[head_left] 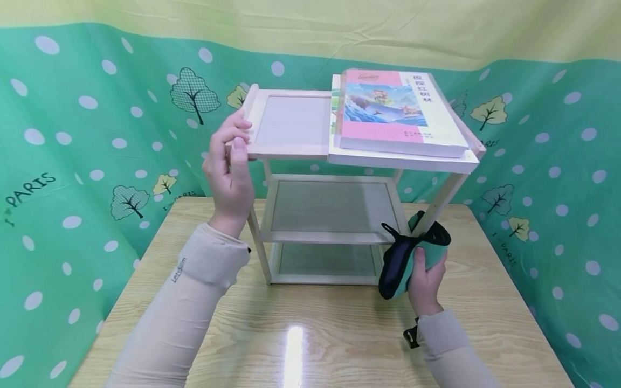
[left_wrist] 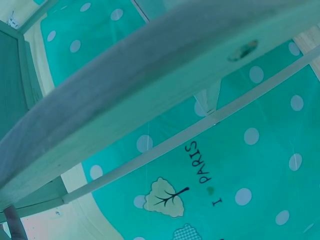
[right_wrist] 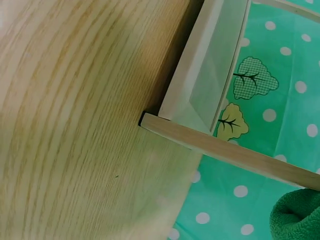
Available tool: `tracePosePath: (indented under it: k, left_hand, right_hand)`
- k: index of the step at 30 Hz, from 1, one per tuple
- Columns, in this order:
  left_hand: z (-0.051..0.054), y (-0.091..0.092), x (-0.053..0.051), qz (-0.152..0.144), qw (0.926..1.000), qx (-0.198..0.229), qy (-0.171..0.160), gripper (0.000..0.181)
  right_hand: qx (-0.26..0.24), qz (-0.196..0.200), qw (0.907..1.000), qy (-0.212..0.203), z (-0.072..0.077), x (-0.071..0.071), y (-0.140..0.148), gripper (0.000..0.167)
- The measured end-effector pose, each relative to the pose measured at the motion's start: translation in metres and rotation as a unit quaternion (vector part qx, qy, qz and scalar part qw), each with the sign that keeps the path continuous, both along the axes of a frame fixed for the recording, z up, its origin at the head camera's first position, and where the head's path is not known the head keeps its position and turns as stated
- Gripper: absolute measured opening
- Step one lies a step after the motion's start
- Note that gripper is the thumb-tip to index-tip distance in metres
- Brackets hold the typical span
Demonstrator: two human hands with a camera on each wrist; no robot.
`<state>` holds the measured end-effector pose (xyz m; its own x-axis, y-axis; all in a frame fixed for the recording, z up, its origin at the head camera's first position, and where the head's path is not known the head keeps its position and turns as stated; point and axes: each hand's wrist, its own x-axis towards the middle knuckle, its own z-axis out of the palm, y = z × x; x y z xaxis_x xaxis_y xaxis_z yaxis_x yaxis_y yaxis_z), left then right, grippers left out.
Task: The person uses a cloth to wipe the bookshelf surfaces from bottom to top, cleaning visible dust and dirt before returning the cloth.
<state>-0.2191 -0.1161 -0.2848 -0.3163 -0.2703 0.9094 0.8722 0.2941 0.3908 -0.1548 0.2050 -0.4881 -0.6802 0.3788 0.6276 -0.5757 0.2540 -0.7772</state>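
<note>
A pale wooden three-tier rack (head_left: 291, 151) stands on the table. My left hand (head_left: 230, 172) grips the left edge of its top shelf, thumb toward the front. Low at the rack's front right leg, my right hand (head_left: 428, 283) holds a dark and green cleaning cloth (head_left: 398, 267) with a black hanging loop, wrapped about the leg. In the right wrist view, the green fuzzy cloth (right_wrist: 300, 215) shows at the lower right, beside the wooden leg (right_wrist: 225, 150). The left wrist view has the rack's rail (left_wrist: 150, 80) across it, with only a finger at the lower left.
A pink and white book (head_left: 388, 108) lies atop another flat item on the right part of the top shelf. The wood-grain table (head_left: 339, 334) extends in front of the rack. A green dotted curtain (head_left: 97, 161) hangs behind and at both sides.
</note>
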Motion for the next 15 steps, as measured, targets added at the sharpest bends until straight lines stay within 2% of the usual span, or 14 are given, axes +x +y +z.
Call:
tracePosePath:
  k: [3,6,9,12,15]
  left_hand:
    - [0.000,-0.001,0.000,0.000,1.0000,-0.001,0.001,0.030]
    - [0.000,-0.001,0.000,0.000,1.0000,-0.001,0.002,0.030]
    - [0.000,-0.002,0.000,0.000,1.0000,0.000,0.002,0.030]
    - [0.000,-0.002,0.001,0.003,1.0000,-0.001,0.001,0.030]
    - [0.000,-0.001,0.001,0.004,1.0000,-0.004,0.001,0.030]
  right_hand:
    - [-0.001,0.002,1.0000,-0.005,-0.002,0.000,0.000,0.032]
    - [0.001,0.000,0.9995,-0.030,-0.005,0.002,0.000,0.029]
    - [0.028,-0.011,0.9957,-0.088,-0.011,0.007,-0.002,0.030]
    - [0.068,-0.029,0.9856,-0.152,-0.021,0.012,-0.004,0.041]
    - [0.083,-0.036,0.9787,-0.184,-0.029,0.014,-0.005,0.046]
